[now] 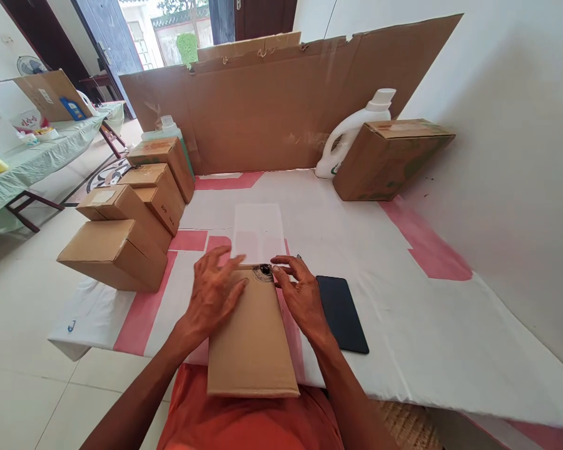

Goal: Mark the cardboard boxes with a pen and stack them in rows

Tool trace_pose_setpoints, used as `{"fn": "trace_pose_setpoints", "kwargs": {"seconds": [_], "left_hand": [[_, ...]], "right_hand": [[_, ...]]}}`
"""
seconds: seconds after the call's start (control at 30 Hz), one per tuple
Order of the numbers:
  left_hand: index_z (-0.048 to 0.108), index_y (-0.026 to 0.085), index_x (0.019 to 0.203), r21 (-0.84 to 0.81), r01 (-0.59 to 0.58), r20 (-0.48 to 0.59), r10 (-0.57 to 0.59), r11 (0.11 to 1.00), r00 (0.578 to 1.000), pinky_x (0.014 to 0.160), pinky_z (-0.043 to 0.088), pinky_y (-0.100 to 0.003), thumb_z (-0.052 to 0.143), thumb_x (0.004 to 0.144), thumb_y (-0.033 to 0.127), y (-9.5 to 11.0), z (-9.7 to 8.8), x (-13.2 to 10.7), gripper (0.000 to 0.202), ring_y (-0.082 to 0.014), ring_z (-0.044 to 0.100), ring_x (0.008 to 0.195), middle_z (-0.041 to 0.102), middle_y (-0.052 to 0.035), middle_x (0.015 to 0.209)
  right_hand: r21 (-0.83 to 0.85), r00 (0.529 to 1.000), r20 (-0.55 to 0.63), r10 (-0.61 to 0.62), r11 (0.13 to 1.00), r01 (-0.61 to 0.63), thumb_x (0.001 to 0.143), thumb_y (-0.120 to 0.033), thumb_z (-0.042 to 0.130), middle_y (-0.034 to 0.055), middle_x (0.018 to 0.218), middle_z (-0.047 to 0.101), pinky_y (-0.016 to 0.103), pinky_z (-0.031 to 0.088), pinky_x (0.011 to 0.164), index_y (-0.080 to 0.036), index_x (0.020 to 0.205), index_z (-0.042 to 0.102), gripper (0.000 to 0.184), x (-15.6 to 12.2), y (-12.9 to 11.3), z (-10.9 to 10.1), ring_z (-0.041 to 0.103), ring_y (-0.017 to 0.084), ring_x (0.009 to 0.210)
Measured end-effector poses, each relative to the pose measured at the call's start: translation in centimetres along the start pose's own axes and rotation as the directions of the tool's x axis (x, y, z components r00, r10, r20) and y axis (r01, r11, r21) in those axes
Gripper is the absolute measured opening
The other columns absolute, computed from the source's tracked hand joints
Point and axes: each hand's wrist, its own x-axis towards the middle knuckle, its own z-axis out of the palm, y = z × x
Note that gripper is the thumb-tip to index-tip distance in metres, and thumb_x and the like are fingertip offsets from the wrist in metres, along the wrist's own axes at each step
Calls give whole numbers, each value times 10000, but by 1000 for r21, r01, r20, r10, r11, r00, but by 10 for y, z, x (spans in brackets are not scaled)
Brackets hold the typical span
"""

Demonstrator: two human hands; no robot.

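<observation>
A flat brown cardboard box (253, 337) lies lengthwise in front of me, its near end over the table edge by my red clothing. Fine black rings around a dark spot (264, 270) show at its far end; whether drawn or coiled strands, I cannot tell. My left hand (218, 287) rests on the box's far left part, fingers spread, slightly blurred. Beside the dark spot, my right hand (300, 290) is closed in a pinch at the far right corner. What it pinches is hidden; a small dark tip pokes out behind its knuckles. Past the box lies a whitish translucent sheet (258, 228).
A black tablet-like slab (342, 312) lies right of my right hand. Several cardboard boxes (117, 250) line the table's left side. A white jug (356, 128) and a bigger box (394, 159) stand at back right, before a tall cardboard panel (263, 112).
</observation>
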Motion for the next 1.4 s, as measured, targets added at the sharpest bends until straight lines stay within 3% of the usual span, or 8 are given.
{"fn": "trace_pose_setpoints", "kwargs": {"seconds": [0.13, 0.3, 0.6, 0.8, 0.97, 1.23, 1.33, 1.4], "left_hand": [[708, 328, 1298, -47, -102, 214, 109, 994, 971, 1127, 453, -539, 603, 1012, 251, 3, 16, 23, 314, -300, 576, 1313, 611, -86, 1397], [645, 313, 1382, -46, -142, 362, 149, 989, 920, 1046, 509, -509, 505, 1060, 257, 4, 17, 35, 356, -289, 620, 1244, 618, -102, 1374], [658, 278, 1249, -165, -129, 518, 198, 978, 832, 969, 553, -442, 444, 1089, 282, 3, 18, 55, 267, -243, 658, 1075, 667, -76, 1194], [630, 257, 1203, -148, -98, 578, 166, 984, 799, 944, 544, -419, 431, 1094, 261, 3, 16, 58, 227, -235, 636, 1037, 651, -63, 1162], [620, 289, 1304, -140, -111, 538, 170, 984, 825, 997, 526, -433, 478, 1083, 304, 3, 16, 58, 263, -249, 638, 1163, 652, -63, 1298], [698, 270, 1109, -184, -109, 501, 189, 977, 845, 967, 518, -413, 485, 1082, 301, 0, 24, 56, 217, -223, 666, 1090, 681, -33, 1235], [702, 270, 1086, -188, -110, 496, 191, 976, 847, 959, 515, -412, 501, 1078, 306, 0, 25, 55, 205, -218, 667, 1059, 686, -23, 1218], [687, 275, 1114, -186, -114, 492, 193, 976, 849, 966, 512, -413, 499, 1078, 299, 0, 23, 54, 193, -221, 664, 1077, 678, -26, 1244]], "right_hand": [[-102, 996, 41, -81, 991, 85, 1002, -375, 558, 97, 1108, 704, 396, 608, 785, -233, 1012, 731, 224, -6, 1, 7, 685, 239, 992], [-173, 985, 3, -173, 970, 171, 1024, -269, 543, 95, 1106, 715, 457, 582, 943, -236, 1070, 720, 186, -15, 4, 6, 686, 247, 1048], [-177, 995, -17, -96, 980, 92, 1049, -252, 509, 114, 1230, 663, 451, 587, 1017, -253, 1058, 713, 204, -15, -1, 6, 663, 257, 1185], [-158, 998, -31, -55, 986, 49, 1038, -265, 539, 114, 1250, 696, 478, 559, 1078, -256, 1035, 731, 192, -16, -2, 8, 659, 274, 1232], [-1, 981, -149, 126, 992, -128, 1027, -352, 599, 79, 1252, 728, 405, 633, 900, -294, 1327, 648, 310, -28, 3, -12, 742, 240, 1067], [-417, 924, -365, 111, 868, -269, 994, -471, 592, 109, 1000, 759, 382, 569, 736, -200, 1044, 711, 300, -34, 34, -79, 710, 259, 872], [-519, 941, -291, 173, 798, -307, 1004, -422, 553, 117, 982, 762, 377, 533, 740, -190, 1024, 697, 274, -24, 38, -75, 706, 265, 840], [-646, 926, -168, 337, 672, -361, 1013, -394, 542, 129, 926, 764, 369, 499, 739, -177, 982, 694, 267, -11, 35, -61, 710, 277, 822]]}}
